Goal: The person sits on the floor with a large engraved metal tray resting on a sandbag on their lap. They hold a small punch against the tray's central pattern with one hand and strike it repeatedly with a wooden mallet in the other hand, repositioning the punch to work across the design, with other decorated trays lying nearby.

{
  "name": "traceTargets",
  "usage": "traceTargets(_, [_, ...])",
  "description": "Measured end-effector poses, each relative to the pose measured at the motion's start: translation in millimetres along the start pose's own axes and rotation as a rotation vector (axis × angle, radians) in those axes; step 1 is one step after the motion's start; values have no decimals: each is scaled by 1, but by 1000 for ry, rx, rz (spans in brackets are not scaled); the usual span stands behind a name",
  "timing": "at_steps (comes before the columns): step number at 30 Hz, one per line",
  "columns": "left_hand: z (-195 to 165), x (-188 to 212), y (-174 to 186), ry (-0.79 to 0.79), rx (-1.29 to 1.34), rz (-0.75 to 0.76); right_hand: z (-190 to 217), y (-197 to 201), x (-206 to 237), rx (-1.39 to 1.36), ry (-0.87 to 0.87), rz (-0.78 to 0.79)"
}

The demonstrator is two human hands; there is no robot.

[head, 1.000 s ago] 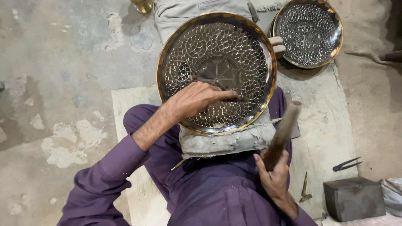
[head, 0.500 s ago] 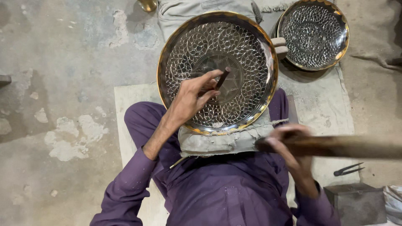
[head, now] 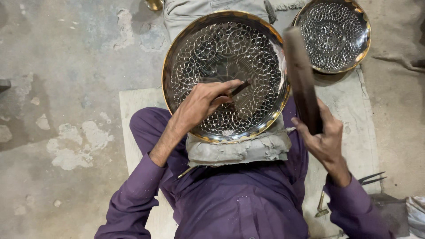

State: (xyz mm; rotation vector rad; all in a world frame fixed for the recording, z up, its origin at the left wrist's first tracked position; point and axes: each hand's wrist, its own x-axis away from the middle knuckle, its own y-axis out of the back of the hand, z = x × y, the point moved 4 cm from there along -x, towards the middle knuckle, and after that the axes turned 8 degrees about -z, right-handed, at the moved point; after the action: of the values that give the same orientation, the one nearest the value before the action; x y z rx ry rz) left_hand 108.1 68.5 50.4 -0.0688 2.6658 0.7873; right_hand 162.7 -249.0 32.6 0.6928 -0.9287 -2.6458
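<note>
A large round metal plate with a gold rim and an engraved leaf pattern lies on a grey pad over my lap. My left hand rests on the plate and grips a small dark chisel, its tip near the plate's centre. My right hand holds a dark wooden mallet upright, raised beside the plate's right rim. Purple sleeves cover both my arms.
A second, smaller engraved plate lies at the upper right. I sit on a pale mat on a stained concrete floor. Small metal tools and a dark block lie at the lower right.
The mallet has swung from level at the lower right up to upright beside the plate. My left hand has shifted slightly on the plate with the chisel.
</note>
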Motion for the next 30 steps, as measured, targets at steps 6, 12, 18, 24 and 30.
traceTargets(6, [0, -3, -5, 34, -19, 27, 1, -1, -12, 193, 205, 4])
traceTargets(12, [-1, -1, -3, 54, -31, 35, -15, -2, -13, 203, 166, -56])
traceTargets(18, [-1, 1, -7, 17, -21, 17, -17, -6, -26, 621, 272, 73])
traceTargets(24, [4, 7, -7, 21, -87, -38, -11, -7, -31, 436, 283, 78])
traceTargets(30, [11, 12, -11, 149, -57, -68, -15, -3, -41, -27, 114, 34])
